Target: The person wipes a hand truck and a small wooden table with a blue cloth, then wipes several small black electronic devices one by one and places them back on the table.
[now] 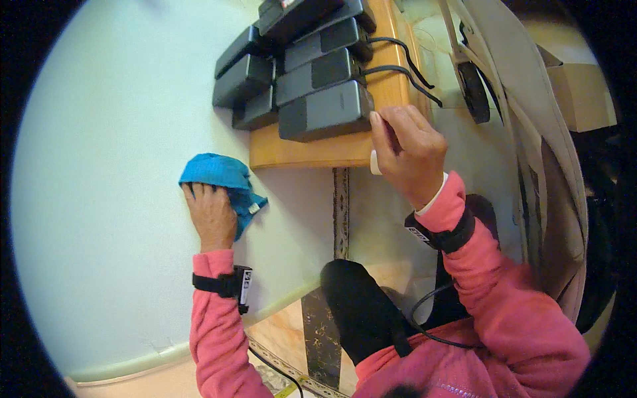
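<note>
My left hand is on a blue cloth against the pale wall, its fingertips tucked beneath a fold. The cloth's loose corner, with a small white tag, hangs to the right. By the front right corner of a wooden tabletop is my right hand, its fingers curled and its thumb close to the forefinger. Behind that hand a small white object shows at the table edge; whether the hand holds it cannot be told. The nearest dark grey box-shaped device lies just left of the thumb.
Several more dark grey devices are packed on the tabletop against the wall. Two black cables overhang its right edge. To the right stand a beige fabric item, a black wheel and a cardboard box. My knee is below.
</note>
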The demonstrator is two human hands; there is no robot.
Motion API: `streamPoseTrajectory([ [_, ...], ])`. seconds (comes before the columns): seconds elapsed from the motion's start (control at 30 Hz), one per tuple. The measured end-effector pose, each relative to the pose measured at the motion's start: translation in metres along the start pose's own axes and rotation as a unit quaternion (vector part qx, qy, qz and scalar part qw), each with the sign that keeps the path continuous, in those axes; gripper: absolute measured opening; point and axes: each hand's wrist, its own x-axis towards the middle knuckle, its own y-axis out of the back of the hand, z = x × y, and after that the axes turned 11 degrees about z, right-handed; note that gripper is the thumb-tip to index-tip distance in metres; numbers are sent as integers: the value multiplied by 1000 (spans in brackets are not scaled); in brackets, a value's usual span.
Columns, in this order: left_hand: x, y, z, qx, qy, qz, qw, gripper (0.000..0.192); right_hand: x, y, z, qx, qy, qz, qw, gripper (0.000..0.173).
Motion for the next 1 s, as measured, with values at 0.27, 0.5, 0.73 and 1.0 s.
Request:
streamPoseTrajectory([
  [0.27, 28, -7, -6, -7, 48, -3, 999, 38, -2, -1, -9, -1, -8, 1, 1000, 7],
  [0.5, -39, -33, 60, -112, 13, -26, 993, 31, 0, 4, 0, -8, 23, -2, 1000, 6],
  [0.73, -56, -38, 73, -151, 71, 86, 982, 40, -2, -1, 1, -45, 32, 3, 998, 9],
  [1.0, 12, -62, 72, -218, 128, 98, 962, 48, -5, -1, 3, -81, 53, 11, 995, 9],
])
